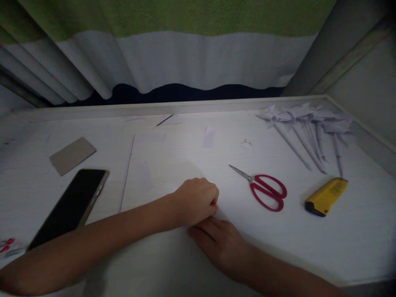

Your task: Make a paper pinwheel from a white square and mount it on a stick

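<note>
My left hand (197, 201) is curled into a fist over the white tabletop, near the middle of the view. Just below it, my right hand (219, 244) meets it, fingers bent and pressed together against the left hand's underside. Whatever lies between the two hands is hidden. Red-handled scissors (263, 188) lie slightly spread to the right of the hands. A thin white paper stick (127, 173) rests to the left, and a small white paper strip (209, 137) lies farther back.
A dark phone (69, 204) and a grey-brown card (73, 156) lie at left. On the right are a yellow cutter knife (327, 196) and several folded-paper shapes on sticks (305, 117). A raised rim (185, 108) and a curtain (198, 57) bound the back.
</note>
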Motion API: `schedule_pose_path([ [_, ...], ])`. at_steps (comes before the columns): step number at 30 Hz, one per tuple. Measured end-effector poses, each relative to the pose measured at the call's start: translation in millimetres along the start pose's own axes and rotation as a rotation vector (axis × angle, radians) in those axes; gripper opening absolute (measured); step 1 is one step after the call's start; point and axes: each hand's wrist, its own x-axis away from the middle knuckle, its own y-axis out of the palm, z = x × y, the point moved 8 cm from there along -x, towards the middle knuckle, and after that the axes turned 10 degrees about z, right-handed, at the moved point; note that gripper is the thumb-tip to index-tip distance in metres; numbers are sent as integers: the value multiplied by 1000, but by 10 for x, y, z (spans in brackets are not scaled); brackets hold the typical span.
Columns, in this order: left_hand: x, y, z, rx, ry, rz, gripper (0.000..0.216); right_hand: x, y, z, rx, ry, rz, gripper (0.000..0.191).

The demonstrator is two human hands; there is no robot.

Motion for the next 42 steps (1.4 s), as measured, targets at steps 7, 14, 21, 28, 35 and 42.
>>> schedule_pose_path([
  [7,267,106,-377,397,-181,-117,22,5,24,43,-18,53,-92,18],
  [14,541,259,-703,833,-503,-151,20,28,44,76,-74,91,-66,16],
  [21,644,272,-706,862,-502,-177,12,1,25,73,-111,106,-54,16],
  [28,679,306,-720,877,-474,-177,10,-82,-74,47,-123,71,-10,16],
  [35,710,354,-708,899,-463,-139,11,-178,-104,-31,-39,-18,-58,18],
  [42,728,396,-743,958,-465,-114,14,-333,-31,113,-219,184,-152,10],
])
